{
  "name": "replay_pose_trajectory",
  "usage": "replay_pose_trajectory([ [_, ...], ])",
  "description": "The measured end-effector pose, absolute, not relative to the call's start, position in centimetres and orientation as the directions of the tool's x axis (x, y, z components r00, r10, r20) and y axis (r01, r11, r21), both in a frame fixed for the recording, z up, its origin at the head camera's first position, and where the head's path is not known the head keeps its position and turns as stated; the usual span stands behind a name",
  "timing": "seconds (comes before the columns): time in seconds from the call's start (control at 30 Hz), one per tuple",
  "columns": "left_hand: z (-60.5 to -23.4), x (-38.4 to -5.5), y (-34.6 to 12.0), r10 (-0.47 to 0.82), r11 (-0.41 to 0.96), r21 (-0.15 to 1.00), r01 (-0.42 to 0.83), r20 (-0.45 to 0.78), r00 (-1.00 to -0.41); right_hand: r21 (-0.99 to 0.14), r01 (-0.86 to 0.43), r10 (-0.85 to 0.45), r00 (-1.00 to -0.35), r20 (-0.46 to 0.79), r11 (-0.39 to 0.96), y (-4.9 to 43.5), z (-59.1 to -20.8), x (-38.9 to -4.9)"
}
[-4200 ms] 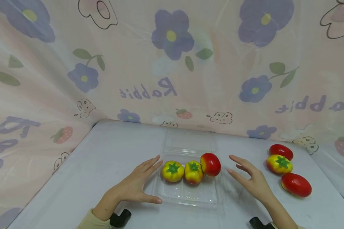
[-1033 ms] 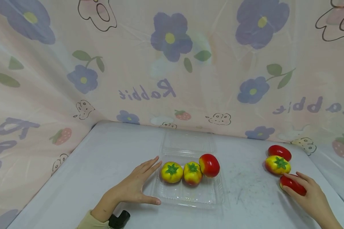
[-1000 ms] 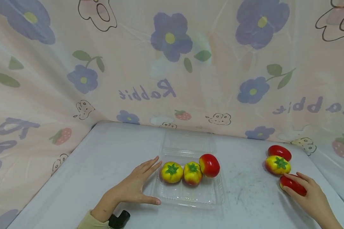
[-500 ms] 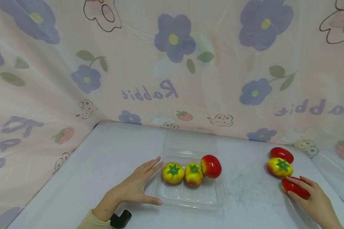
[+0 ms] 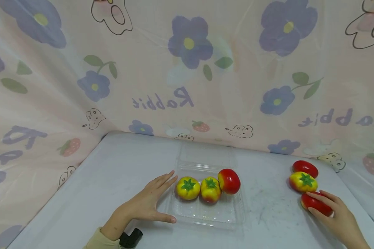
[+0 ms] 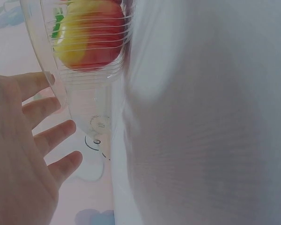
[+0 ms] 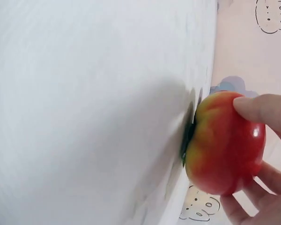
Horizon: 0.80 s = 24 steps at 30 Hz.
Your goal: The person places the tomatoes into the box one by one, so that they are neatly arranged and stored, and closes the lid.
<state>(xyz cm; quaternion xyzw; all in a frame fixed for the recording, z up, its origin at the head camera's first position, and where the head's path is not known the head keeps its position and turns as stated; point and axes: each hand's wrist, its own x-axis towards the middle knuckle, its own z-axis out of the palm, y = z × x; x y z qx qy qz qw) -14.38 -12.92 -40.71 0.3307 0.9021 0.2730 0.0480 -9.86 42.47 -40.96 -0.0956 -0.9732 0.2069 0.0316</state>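
At the right, my right hand (image 5: 342, 214) grips a red toy tomato (image 5: 316, 203) between thumb and fingers. In the right wrist view this tomato (image 7: 225, 145) has its green leafy top turned down towards the table; I cannot tell whether it touches. My left hand (image 5: 148, 200) spreads its straight fingers at the left side of a clear plastic clamshell box (image 5: 205, 216), holding nothing. Inside the box sit two toy tomatoes with green tops up, a left one (image 5: 188, 188) and a middle one (image 5: 210, 190), plus a red one (image 5: 229, 181) lying tilted at the right.
Behind the gripped tomato lie a yellow-red toy tomato (image 5: 303, 182) and a red one (image 5: 305, 168), close together. The box lid (image 5: 205, 155) lies folded back towards the patterned curtain (image 5: 156, 69). A white cloth covers the table (image 5: 124, 162).
My right hand has gone from beside the box to the nearest tomato on the right and gripped it. Over the last half second both shift slightly left. The left hand stays put.
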Motion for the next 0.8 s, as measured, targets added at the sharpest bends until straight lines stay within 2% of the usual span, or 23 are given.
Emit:
replay_pose_trajectory([
  [0.8,-40.7,-14.4,-12.8,0.62,0.632,0.516,0.578,0.11,-0.777,-0.486,0.007,0.106,-0.979,0.176,0.874,37.7,-39.1,-9.7],
])
